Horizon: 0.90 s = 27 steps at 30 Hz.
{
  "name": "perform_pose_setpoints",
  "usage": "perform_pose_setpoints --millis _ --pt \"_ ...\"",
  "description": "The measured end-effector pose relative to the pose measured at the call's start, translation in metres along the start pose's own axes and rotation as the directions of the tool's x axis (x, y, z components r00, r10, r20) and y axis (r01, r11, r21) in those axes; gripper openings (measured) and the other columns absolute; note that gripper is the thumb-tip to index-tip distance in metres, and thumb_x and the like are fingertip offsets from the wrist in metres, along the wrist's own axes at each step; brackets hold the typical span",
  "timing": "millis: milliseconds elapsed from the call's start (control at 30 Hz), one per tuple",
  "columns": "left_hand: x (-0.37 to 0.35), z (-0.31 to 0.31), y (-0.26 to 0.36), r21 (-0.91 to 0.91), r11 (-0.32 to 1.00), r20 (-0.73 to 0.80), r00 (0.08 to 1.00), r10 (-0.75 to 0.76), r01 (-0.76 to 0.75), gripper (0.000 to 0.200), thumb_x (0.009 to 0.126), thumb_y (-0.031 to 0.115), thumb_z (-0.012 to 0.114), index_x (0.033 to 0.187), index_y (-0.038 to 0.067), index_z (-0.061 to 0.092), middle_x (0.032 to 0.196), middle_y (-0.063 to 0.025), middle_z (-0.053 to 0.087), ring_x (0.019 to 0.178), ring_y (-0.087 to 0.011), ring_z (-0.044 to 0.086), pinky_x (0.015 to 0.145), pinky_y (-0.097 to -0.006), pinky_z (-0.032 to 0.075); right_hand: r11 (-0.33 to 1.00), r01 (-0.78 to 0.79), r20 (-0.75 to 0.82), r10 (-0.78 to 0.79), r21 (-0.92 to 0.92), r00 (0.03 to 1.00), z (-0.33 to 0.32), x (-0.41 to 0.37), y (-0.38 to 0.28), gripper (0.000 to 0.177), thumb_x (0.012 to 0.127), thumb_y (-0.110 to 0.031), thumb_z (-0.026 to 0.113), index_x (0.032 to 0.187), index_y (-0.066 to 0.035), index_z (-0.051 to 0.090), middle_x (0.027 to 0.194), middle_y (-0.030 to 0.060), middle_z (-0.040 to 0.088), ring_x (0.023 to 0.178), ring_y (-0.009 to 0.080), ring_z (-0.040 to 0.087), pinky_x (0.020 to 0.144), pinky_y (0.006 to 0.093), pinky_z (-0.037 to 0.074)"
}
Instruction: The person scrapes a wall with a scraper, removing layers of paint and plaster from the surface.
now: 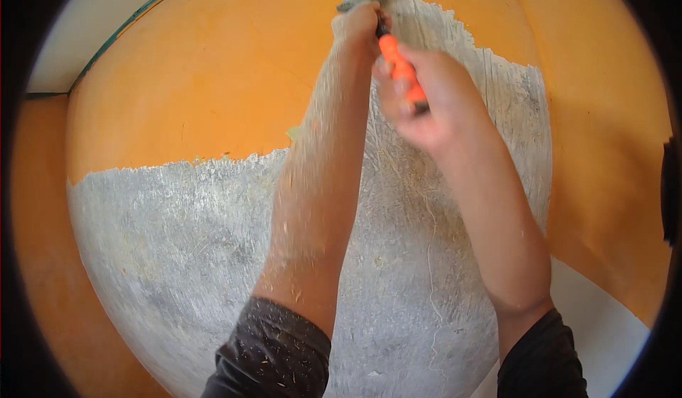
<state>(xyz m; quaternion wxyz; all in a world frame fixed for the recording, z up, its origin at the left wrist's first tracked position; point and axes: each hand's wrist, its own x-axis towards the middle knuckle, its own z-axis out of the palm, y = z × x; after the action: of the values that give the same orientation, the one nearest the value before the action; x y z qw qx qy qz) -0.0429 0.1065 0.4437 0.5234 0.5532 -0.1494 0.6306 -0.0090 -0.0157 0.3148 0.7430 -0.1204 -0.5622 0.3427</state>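
An orange-handled scraper (401, 68) slants across the upper middle, its flat blade against the wall at the top of the bare grey patch (398, 256). My right hand (430, 100) is wrapped round the handle. Higher up, my left hand (360, 20) is closed at the blade end, just below the blade; its fingers are partly hidden. Orange paint (206, 93) borders the grey patch with a ragged edge. Fine pale flakes streak down over my left forearm, and bits lie on the dark left sleeve (273, 348).
An orange side wall (604, 149) meets the scraped wall on the right, with a dark object (670, 192) at its far edge. A white ceiling (85, 22) with dark green trim shows at upper left. Another orange wall (42, 206) stands at far left.
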Motion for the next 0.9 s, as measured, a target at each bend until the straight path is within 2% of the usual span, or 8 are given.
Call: perform_pose_setpoints --millis 133,200,267,400,600,733,833,900 --pt "0.038 0.007 0.028 0.132 0.991 0.041 0.999 0.027 -0.032 0.001 0.082 -0.002 0.054 0.082 -0.003 0.054 0.068 -0.0117 0.056 0.056 -0.0206 0.056 0.047 -0.0337 0.045 0.998 0.041 0.026 -0.040 -0.038 0.999 0.022 0.036 -0.018 0.008 0.099 -0.011 0.044 0.104 -0.005 0.045 0.077 0.0081 0.054 0.051 0.0070 0.044 0.039 0.0218 0.032" --pt "0.029 0.003 0.012 0.043 0.999 -0.003 1.000 -0.020 0.020 0.002 0.081 -0.003 0.054 0.078 -0.003 0.055 0.067 -0.0126 0.057 0.056 -0.0215 0.057 0.046 -0.0349 0.045 1.000 0.030 0.046 -0.030 -0.001 0.998 0.003 0.025 -0.013 0.007 0.100 -0.012 0.045 0.103 -0.005 0.044 0.076 0.0087 0.054 0.051 0.0065 0.045 0.039 0.0207 0.032" --pt "0.002 -0.008 -0.007 0.131 0.991 -0.007 0.999 0.032 -0.030 0.005 0.081 -0.001 0.054 0.077 -0.002 0.054 0.066 -0.0113 0.056 0.053 -0.0204 0.056 0.045 -0.0339 0.044 0.984 -0.161 0.143 0.148 0.082 0.979 -0.030 0.011 0.000 0.009 0.098 -0.016 0.049 0.103 -0.009 0.049 0.075 0.0044 0.052 0.052 0.0106 0.045 0.043 0.0254 0.032" --pt "-0.090 -0.039 -0.058 0.081 0.991 0.046 0.994 0.100 -0.103 0.008 0.083 0.003 0.058 0.078 -0.003 0.054 0.065 -0.0081 0.054 0.051 -0.0170 0.055 0.045 -0.0315 0.045 0.979 -0.197 0.042 0.195 0.050 0.980 -0.057 -0.086 0.041 0.033 0.102 -0.031 0.044 0.131 -0.015 0.044 0.077 0.0047 0.053 0.048 0.0098 0.045 0.039 0.0251 0.034" --pt "-0.210 -0.059 -0.083 0.173 0.979 -0.103 0.990 -0.091 0.108 0.023 0.088 0.012 0.061 0.104 -0.003 0.053 0.073 -0.0069 0.056 0.053 -0.0138 0.056 0.048 -0.0270 0.046 0.964 -0.265 -0.042 0.266 0.034 0.963 -0.069 -0.185 0.078 0.043 0.103 -0.030 0.044 0.141 -0.015 0.034 0.080 0.0052 0.053 0.044 0.0099 0.044 0.034 0.0265 0.033" --pt "-0.198 -0.062 -0.076 0.188 0.975 -0.120 0.988 -0.098 0.120 0.028 0.088 0.011 0.061 0.109 -0.004 0.048 0.075 -0.0092 0.057 0.051 -0.0163 0.058 0.046 -0.0288 0.048 0.967 -0.254 -0.053 0.256 0.034 0.965 -0.064 -0.175 0.081 0.042 0.103 -0.029 0.044 0.141 -0.014 0.034 0.080 0.0052 0.053 0.043 0.0098 0.044 0.034 0.0262 0.033" --pt "-0.164 -0.056 -0.063 0.226 0.974 -0.065 0.998 -0.012 0.026 0.023 0.088 0.011 0.061 0.100 -0.005 0.051 0.075 -0.0095 0.057 0.050 -0.0163 0.057 0.046 -0.0285 0.047 0.973 -0.229 -0.033 0.230 0.031 0.973 -0.052 -0.143 0.070 0.041 0.103 -0.029 0.044 0.140 -0.014 0.035 0.080 0.0053 0.054 0.043 0.0097 0.045 0.034 0.0262 0.033" --pt "-0.153 -0.052 -0.056 0.118 0.993 -0.115 0.993 0.008 0.006 0.020 0.087 0.012 0.061 0.095 -0.004 0.052 0.073 -0.0097 0.056 0.050 -0.0162 0.056 0.046 -0.0282 0.046 0.975 -0.222 -0.012 0.222 0.020 0.975 -0.044 -0.132 0.060 0.039 0.102 -0.030 0.045 0.137 -0.013 0.037 0.080 0.0055 0.054 0.043 0.0095 0.045 0.033 0.0264 0.032"
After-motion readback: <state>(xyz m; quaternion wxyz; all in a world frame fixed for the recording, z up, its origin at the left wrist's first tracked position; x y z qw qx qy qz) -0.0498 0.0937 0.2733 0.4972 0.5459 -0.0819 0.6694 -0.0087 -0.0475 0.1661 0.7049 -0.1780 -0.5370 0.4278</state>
